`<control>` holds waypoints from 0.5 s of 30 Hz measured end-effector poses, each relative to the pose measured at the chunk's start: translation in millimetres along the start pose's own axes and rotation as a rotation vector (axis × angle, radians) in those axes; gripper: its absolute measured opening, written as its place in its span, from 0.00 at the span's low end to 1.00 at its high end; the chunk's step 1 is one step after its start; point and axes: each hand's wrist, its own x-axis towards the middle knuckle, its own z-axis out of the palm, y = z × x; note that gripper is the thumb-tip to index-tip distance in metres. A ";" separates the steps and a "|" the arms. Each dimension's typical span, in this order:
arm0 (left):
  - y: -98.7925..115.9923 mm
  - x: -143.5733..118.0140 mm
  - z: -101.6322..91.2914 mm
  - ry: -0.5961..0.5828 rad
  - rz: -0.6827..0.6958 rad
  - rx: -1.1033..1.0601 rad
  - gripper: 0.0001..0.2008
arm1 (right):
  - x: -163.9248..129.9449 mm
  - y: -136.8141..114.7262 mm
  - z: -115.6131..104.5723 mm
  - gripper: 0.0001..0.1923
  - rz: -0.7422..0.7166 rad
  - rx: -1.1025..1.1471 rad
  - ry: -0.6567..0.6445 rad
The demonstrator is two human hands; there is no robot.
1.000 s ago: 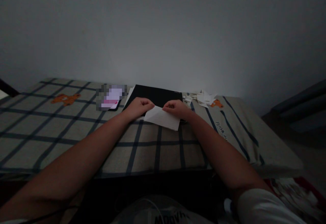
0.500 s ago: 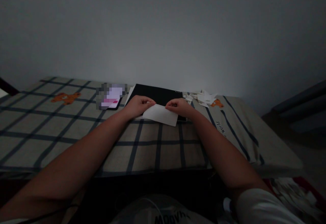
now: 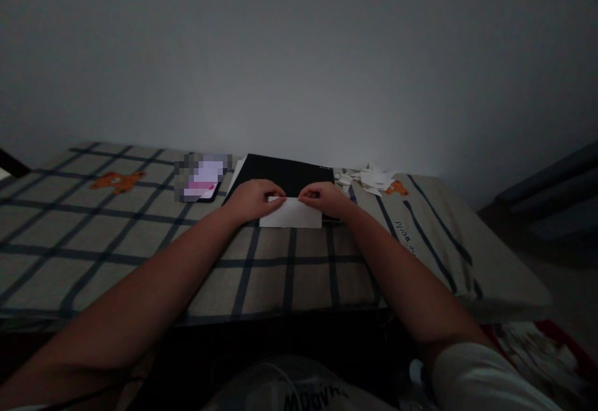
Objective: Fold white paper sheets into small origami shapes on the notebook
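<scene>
1. We see our left hand (image 3: 252, 199) and our right hand (image 3: 324, 198) stretched out side by side over a beige cloth with a dark blue check (image 3: 140, 236); only a narrow gap parts them.

2. Between and just under both hands lies a white, folded rectangular sheet of paper (image 3: 290, 215). Each hand has its fingers curled onto the sheet's far edge, the left at one corner, the right at the other; in this dim light we take that for a pinch, but we cannot tell for sure.

3. The sheet lies flat, its near edge on the cloth and its far part over a flat black rectangular board (image 3: 284, 173) that reaches out just beyond the knuckles of both hands.

4. Beyond the left hand and off to its outer side lies a phone with a lit, blurred screen (image 3: 202, 179), near the board but apart from the hand.

5. Past the right hand, on its outer side, there is a small heap of white paper scraps (image 3: 371, 179) beside an orange bear printed on the cloth (image 3: 398, 187).
</scene>
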 end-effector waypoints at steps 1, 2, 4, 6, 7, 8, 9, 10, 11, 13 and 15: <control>1.1 0.1 0.8 -0.006 0.035 0.041 0.16 | 0.2 -1.1 1.0 0.10 -0.025 -0.016 0.009; 2.0 0.4 1.8 -0.016 0.067 0.071 0.17 | 0.5 -1.8 1.9 0.09 -0.050 -0.035 0.020; 2.7 1.1 4.1 -0.037 0.103 0.104 0.18 | 1.3 -2.3 3.2 0.09 -0.088 -0.074 0.038; 1.9 1.8 5.8 -0.047 0.113 0.107 0.18 | 1.9 -1.7 3.3 0.09 -0.103 -0.101 0.040; 1.1 2.1 6.3 -0.045 0.114 0.105 0.17 | 2.1 -1.0 2.9 0.09 -0.105 -0.110 0.036; -0.1 2.4 6.4 -0.043 0.110 0.104 0.17 | 2.2 -0.1 2.0 0.09 -0.104 -0.117 0.030; -1.5 2.7 6.2 -0.041 0.101 0.104 0.16 | 2.1 1.0 0.8 0.09 -0.099 -0.124 0.027; -3.0 2.9 5.7 -0.040 0.092 0.104 0.16 | 2.0 2.4 -0.7 0.09 -0.088 -0.127 0.027; -4.6 3.3 5.0 -0.042 0.083 0.103 0.16 | 1.7 4.0 -2.3 0.09 -0.072 -0.127 0.027; -7.7 4.1 3.1 -0.044 0.067 0.096 0.15 | 1.2 7.9 -5.7 0.09 -0.027 -0.112 0.026; -9.9 5.1 1.2 -0.046 0.054 0.088 0.15 | 0.8 12.2 -8.8 0.09 0.005 -0.087 0.019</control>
